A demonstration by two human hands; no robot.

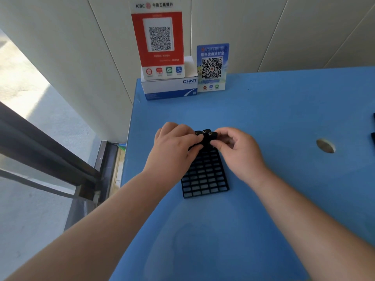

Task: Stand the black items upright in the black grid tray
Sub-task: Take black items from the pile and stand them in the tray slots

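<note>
The broad blue tabletop (274, 110) filled the centre and right of the frame, with a round hole (325, 146) at mid right. At upper centre a white cardboard box with blue lettering (169, 87) stood against the pale wall, carrying a red-and-white payment sign (159, 41); a smaller blue payment card (212, 66) stood just beside it.

At frame centre lay the black plastic grid tray (205, 178), flat on the table, its near rows of compartments empty. Along its far edge three small black items with pale round studs (206, 133) stood close together, apparently upright in the far row, though the hands hid their seating.

The left hand (175, 144) had its fingers curled over the far left of the tray, the thumb pressed against the items. The right hand (236, 148) pinched the rightmost item between thumb and forefinger.

Judgement: insertion was in hand, with the far row being filled. The next move called for pressing that item squarely into its compartment, then fetching another, possibly from the dark pieces (373, 126) cut off at the right edge.
</note>
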